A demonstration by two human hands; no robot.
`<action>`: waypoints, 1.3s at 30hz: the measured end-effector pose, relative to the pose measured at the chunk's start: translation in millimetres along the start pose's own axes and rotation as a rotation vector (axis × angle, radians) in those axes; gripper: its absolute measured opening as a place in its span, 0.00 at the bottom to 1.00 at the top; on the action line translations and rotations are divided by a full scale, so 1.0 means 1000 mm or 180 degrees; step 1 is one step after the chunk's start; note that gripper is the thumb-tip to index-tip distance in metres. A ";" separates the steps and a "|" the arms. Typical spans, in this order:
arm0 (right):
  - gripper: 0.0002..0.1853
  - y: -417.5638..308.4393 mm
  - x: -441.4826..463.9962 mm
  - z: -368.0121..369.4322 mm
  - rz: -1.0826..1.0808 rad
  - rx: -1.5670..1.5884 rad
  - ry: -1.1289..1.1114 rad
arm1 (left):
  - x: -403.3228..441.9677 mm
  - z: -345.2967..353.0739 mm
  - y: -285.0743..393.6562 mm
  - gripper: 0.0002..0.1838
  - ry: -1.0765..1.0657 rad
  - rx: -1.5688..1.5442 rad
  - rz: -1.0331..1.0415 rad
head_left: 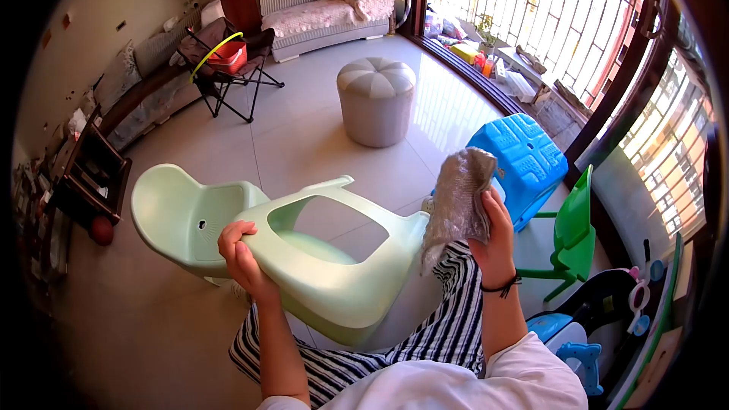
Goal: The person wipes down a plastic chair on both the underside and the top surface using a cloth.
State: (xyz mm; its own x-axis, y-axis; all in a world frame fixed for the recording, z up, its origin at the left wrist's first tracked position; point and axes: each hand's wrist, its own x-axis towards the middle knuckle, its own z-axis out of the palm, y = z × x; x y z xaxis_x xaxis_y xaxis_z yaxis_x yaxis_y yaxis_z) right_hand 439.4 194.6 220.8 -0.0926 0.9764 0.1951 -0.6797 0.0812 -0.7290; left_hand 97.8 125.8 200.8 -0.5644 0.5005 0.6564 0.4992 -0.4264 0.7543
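A pale green plastic chair [334, 281] lies tipped across my lap, its large opening facing up. My left hand [249, 260] is closed on the near left edge of this chair, with the fingers curled over. In my right hand [497, 237] a crumpled grey cloth [459, 201] is gripped, hanging down beside the chair's right end. A second pale green chair [190, 216] stands upright just beyond my left hand. Past the cloth, to the right, is a blue plastic stool [520, 163].
A green child's chair [573, 235] stands at the right, near blue and black toys [585, 326]. Ahead is a round beige ottoman [376, 102]. Farther back are a folding chair [231, 80] holding a red basket [228, 57], and a sofa [326, 15]. A dark wooden stand [91, 171] leans at left.
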 end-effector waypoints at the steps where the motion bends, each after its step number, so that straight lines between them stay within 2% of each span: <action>1: 0.21 0.009 0.007 -0.017 0.0249 -0.0042 0.0198 | 0.001 -0.001 -0.002 0.19 0.0020 -0.0005 -0.0005; 2: 0.20 0.017 0.014 -0.029 0.0499 -0.0084 0.0389 | 0.001 -0.001 -0.003 0.19 0.0036 -0.0005 0.0003; 5: 0.20 0.025 0.010 -0.029 0.0444 -0.0284 0.0488 | 0.001 0.000 -0.003 0.18 0.0046 0.0079 0.0115; 8: 0.21 0.010 0.001 0.003 0.0434 -0.0389 0.0520 | 0.000 0.000 0.000 0.18 0.0011 0.0052 0.0138; 10: 0.20 -0.002 -0.002 0.015 0.0641 -0.0343 -0.0121 | 0.000 0.000 -0.002 0.18 0.0048 0.0042 0.0089; 12: 0.20 -0.007 -0.005 0.009 0.1044 -0.0451 -0.0460 | 0.000 0.001 -0.001 0.18 0.0058 0.0044 0.0118; 13: 0.21 0.004 -0.005 0.005 0.1569 0.0007 -0.0676 | 0.001 0.001 0.000 0.18 0.0073 0.0045 0.0146; 15: 0.22 0.042 -0.014 0.007 0.2011 -0.0149 -0.0502 | 0.000 0.000 0.001 0.18 0.0069 0.0045 0.0130; 16: 0.24 0.069 -0.021 0.015 0.1915 -0.0766 -0.0120 | 0.000 -0.001 0.001 0.18 0.0064 0.0051 0.0123; 19: 0.26 0.099 -0.029 0.004 0.0917 -0.2736 -0.0940 | -0.002 -0.004 -0.001 0.18 0.0100 0.0057 0.0157; 20: 0.26 0.103 -0.032 0.001 0.0925 -0.2735 -0.0943 | -0.003 -0.004 0.001 0.18 0.0101 0.0063 0.0151; 22: 0.29 0.107 -0.039 0.018 -0.0815 -0.4030 -0.0741 | -0.004 -0.006 0.003 0.19 0.0163 0.0003 0.0061; 23: 0.28 0.107 -0.042 0.023 -0.1185 -0.4105 -0.0667 | -0.004 -0.007 0.001 0.19 0.0160 -0.0003 0.0068; 24: 0.28 0.106 -0.043 0.023 -0.1194 -0.4111 -0.0667 | -0.005 -0.009 -0.003 0.18 0.0202 -0.0120 0.0113; 26: 0.25 0.106 -0.048 0.022 -0.2307 -0.4900 -0.0801 | -0.006 -0.009 -0.005 0.18 0.0243 -0.0231 0.0146; 28: 0.23 0.110 -0.052 0.015 -0.2382 -0.4976 -0.0883 | -0.006 -0.009 0.001 0.18 0.0267 -0.0151 0.0081; 30: 0.23 0.110 -0.050 0.008 -0.1677 -0.4671 -0.1600 | -0.005 -0.010 0.001 0.18 0.0234 -0.0114 0.0087; 31: 0.22 0.112 -0.051 0.009 -0.0297 -0.3540 -0.1685 | -0.006 -0.010 0.001 0.18 0.0196 -0.0081 0.0093; 33: 0.25 0.114 -0.056 0.016 -0.0428 -0.3502 -0.1740 | -0.006 -0.009 0.001 0.18 0.0215 -0.0088 0.0088; 35: 0.35 0.110 -0.064 0.032 -0.0731 -0.3460 -0.1930 | -0.005 -0.006 0.002 0.18 0.0237 -0.0104 0.0103; 39: 0.33 0.086 -0.088 0.084 -0.1434 -0.3538 -0.2207 | -0.004 -0.004 0.005 0.18 0.0196 -0.0140 0.0036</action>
State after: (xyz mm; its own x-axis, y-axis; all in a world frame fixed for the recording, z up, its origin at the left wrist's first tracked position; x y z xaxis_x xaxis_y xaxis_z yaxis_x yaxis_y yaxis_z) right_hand 327.7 98.9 195.8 -0.5840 0.5523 0.5950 0.1531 0.7947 -0.5874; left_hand 99.7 119.3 201.9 -0.5989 0.4489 0.6631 0.4772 -0.4650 0.7457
